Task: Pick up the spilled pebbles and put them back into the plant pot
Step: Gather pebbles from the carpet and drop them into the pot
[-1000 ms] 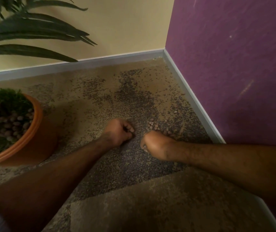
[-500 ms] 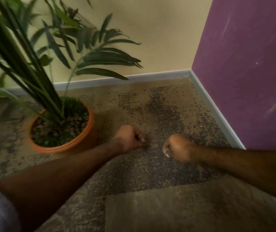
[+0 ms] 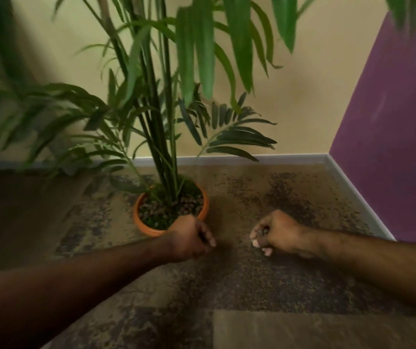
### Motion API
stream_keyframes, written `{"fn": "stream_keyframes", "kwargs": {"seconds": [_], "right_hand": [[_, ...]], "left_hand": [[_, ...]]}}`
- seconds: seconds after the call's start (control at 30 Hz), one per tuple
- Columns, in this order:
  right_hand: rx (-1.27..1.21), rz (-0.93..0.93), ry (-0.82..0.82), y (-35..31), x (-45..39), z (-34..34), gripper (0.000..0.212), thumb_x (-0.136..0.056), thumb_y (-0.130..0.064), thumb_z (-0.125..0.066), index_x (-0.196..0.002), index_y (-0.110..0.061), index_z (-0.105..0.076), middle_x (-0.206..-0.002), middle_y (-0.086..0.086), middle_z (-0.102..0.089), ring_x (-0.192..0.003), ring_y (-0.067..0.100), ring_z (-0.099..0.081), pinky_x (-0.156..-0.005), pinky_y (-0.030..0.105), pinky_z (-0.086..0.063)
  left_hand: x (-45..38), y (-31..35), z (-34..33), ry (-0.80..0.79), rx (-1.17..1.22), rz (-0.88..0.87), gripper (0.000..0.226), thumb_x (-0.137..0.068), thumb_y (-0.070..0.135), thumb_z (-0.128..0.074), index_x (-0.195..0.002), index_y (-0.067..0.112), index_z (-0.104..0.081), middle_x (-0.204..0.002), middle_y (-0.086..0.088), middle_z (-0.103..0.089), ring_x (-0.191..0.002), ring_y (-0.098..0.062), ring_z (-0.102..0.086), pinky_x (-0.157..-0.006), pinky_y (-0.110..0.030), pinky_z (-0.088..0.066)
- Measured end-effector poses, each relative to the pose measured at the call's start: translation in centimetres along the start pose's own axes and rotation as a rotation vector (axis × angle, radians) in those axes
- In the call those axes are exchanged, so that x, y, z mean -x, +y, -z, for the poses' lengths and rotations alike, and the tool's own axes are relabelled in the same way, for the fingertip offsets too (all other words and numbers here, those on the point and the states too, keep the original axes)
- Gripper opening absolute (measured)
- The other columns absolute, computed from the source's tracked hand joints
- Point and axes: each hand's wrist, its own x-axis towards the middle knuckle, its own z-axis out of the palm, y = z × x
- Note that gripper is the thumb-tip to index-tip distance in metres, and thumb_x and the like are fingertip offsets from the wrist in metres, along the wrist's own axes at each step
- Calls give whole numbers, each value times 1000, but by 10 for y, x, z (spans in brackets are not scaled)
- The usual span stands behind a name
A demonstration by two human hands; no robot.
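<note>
From the head camera, both forearms reach forward over a mottled brown carpet (image 3: 264,280) in a room corner. The left hand (image 3: 189,238) is curled into a fist with the knuckles up, its fingers folded under; what it grips, if anything, is hidden. Just beyond this hand and slightly to its left stands the orange plant pot (image 3: 146,229), the hand's back overlapping the pot's near rim in the picture, though whether they touch cannot be told. Inside the pot, brown pebbles (image 3: 189,205) lie around the stems of a tall green palm (image 3: 161,137), with patches of moss between them.

The right hand (image 3: 275,231) is also clenched, thumb side turned toward the left hand, and a small dark bit shows between thumb and forefinger; it looks like a pebble, but the blur leaves that unsure. This hand is well to the right of the pot, apart from the left hand with bare carpet between them. Past the right hand, a grey skirting board (image 3: 353,195) runs below a purple wall (image 3: 390,137), meeting a cream wall (image 3: 302,96) behind the palm. Any loose pebbles on the carpet cannot be told from its dark speckles.
</note>
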Motion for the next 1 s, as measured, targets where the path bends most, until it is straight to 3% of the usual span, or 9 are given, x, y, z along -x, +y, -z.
{"fn": "stream_keyframes", "kwargs": {"seconds": [0.1, 0.23, 0.33, 0.43, 0.57, 0.67, 0.8, 0.9, 1.0], "right_hand": [[-54, 28, 7, -34, -3, -11, 8, -78, 7, -72, -78, -1, -68, -56, 2, -61, -39, 6, -57, -44, 20, -50], [-63, 60, -4, -75, -13, -21, 11, -80, 3, -71, -90, 7, -69, -58, 1, -65, -47, 11, -61, -51, 23, -55], [-90, 89, 30, -100, -28, -30, 10, -79, 5, -71, -87, 11, -69, -69, 4, -68, -50, 11, -62, -50, 22, -56], [-95, 88, 98, -119, -47, -40, 8, -79, 3, -72, -72, -1, -69, -84, 10, -71, -58, 15, -65, -55, 25, -59], [-59, 51, 179, -131, -72, -55, 12, -80, -3, -73, -72, -10, -68, -74, 4, -67, -62, 15, -65, -56, 26, -58], [17, 25, 230, -133, -85, -68, 12, -84, -5, -69, -74, -11, -67, -76, 6, -68, -63, 16, -65, -66, 32, -59], [144, 13, 239, -135, -87, -83, 10, -84, -4, -68, -77, -11, -69, -76, 4, -69, -63, 13, -67, -55, 26, -57], [211, 27, 108, -137, -81, -94, 13, -77, -3, -76, -81, -15, -74, -66, -6, -68, -57, 1, -63, -49, 17, -53], [207, 60, 101, -141, -76, -96, 26, -73, -1, -77, -93, -16, -72, -71, -8, -65, -62, -1, -61, -52, 17, -53]], "left_hand": [[21, -16, 30, 76, 124, 73, 11, -72, 2, -76, -79, 10, -77, -60, 0, -66, -49, -6, -57, -53, -20, -49], [34, -45, 69, 169, 247, 165, 9, -73, 3, -76, -76, 12, -76, -56, 5, -68, -52, -5, -62, -51, -18, -51], [34, -69, 88, 297, 344, 229, 9, -73, -1, -75, -73, 8, -75, -58, 2, -69, -52, -7, -63, -50, -20, -53], [26, -87, 98, 409, 347, 297, 7, -73, 3, -78, -72, 11, -76, -62, -1, -71, -57, -10, -65, -52, -22, -54], [14, -93, 104, 470, 355, 296, 3, -74, 1, -73, -76, 3, -72, -79, -15, -72, -73, -24, -68, -67, -40, -59], [6, -91, 103, 521, 375, 214, 12, -73, -8, -67, -84, -10, -64, -78, -22, -66, -67, -24, -63, -55, -33, -56], [3, -89, 98, 501, 330, 192, 8, -71, -7, -70, -74, -1, -65, -67, -7, -64, -56, -14, -61, -43, -23, -51], [1, -89, 94, 473, 211, 242, 14, -70, 2, -77, -67, 12, -67, -66, -2, -67, -60, -13, -66, -48, -24, -51], [1, -90, 95, 460, 194, 251, 14, -70, 3, -78, -67, 13, -68, -69, -3, -69, -64, -14, -67, -54, -26, -55]]}}
